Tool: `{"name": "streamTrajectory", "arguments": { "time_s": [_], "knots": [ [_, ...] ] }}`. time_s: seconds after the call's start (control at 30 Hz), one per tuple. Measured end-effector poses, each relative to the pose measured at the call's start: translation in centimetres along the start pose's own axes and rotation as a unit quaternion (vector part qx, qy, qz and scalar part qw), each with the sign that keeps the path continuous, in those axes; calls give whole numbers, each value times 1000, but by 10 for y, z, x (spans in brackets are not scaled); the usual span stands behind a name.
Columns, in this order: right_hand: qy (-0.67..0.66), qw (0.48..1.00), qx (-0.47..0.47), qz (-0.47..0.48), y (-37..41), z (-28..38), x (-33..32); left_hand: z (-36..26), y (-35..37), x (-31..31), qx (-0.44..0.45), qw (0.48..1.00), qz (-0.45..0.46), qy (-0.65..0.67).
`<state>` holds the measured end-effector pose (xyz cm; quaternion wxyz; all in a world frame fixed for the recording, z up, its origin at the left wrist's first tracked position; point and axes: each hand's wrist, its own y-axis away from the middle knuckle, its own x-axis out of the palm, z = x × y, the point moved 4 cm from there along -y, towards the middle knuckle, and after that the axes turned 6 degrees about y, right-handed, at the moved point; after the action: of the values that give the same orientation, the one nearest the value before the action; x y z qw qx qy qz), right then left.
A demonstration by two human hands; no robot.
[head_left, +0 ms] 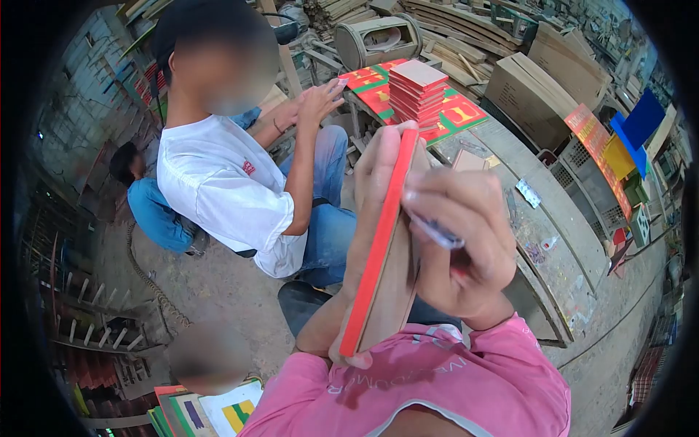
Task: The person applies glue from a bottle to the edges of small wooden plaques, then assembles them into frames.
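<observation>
My left hand (368, 193) is closed around a flat wooden board (389, 306), held up on its side before my chest. The board has a bright red edge and a bare brown face. Close to that face, my right hand (470, 240) is closed on a small, shiny, partly see-through strip (439, 231). Motion blur hides what kind of thing the strip is. Beyond my hands, a stack of red-edged boards (419, 91) stands on a red, green and yellow printed sheet (466, 115).
A wooden workbench (502, 175) curves to my right, bearing a blister pack (528, 193) and small scraps. To my left sits a person in a white T-shirt (226, 189); another in blue (156, 211) is behind. Cardboard (535, 91) and lumber lie at the back.
</observation>
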<state>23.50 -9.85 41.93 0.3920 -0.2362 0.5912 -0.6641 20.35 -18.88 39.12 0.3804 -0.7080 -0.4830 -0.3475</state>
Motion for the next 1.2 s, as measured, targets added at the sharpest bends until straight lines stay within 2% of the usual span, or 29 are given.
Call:
{"name": "streamTrajectory", "arguments": {
  "time_s": [0.07, 0.17, 0.27, 0.3, 0.33, 0.4, 0.5, 0.53, 0.57, 0.6, 0.73, 0.87, 1.03, 1.2],
  "knots": [
    [-21, 999, -11, 21, 2, 4, -1, 1, -3, -5, -19, 999, -26, 44],
    [-4, 1000, -5, 13, 0, -7, 0, 5, -11, -31, 70, 988, 100, -96],
    [-1, 1000, -4, -1, 2, -1, -2, 6, -16, -33, 151, 935, 224, -231],
    [-6, 1000, -3, 8, 2, -1, -3, 4, -6, -20, 364, 796, 196, -442],
    [-11, 1000, -1, 18, 2, 0, -3, 5, -6, -21, 363, 797, 196, -441],
    [0, 1000, -14, -4, 1, -7, -2, 10, -11, -32, 291, 874, 190, -340],
    [-30, 999, -3, 22, 4, 3, -4, 19, -19, -45, 170, 953, 178, -175],
    [-29, 999, -4, 22, 4, 1, -4, 17, -20, -41, 170, 953, 178, -174],
    [-30, 999, 0, 13, 4, -1, -5, 9, -16, -28, 289, 882, 226, -297],
    [-31, 999, 5, 4, 4, -3, -5, 5, -8, -18, 397, 778, 265, -408],
    [-39, 999, 13, 20, 5, 4, -6, 1, -8, -16, 389, 784, 265, -404],
    [-26, 999, 28, -19, 7, -12, -3, 0, -5, -17, 377, 794, 260, -399],
    [-36, 999, 11, 3, 10, 1, -8, -2, -3, -18, 363, 804, 261, -393],
    [-25, 999, 38, -5, 9, -3, -10, -3, 1, -18, 346, 814, 261, -388]
  ]
}}
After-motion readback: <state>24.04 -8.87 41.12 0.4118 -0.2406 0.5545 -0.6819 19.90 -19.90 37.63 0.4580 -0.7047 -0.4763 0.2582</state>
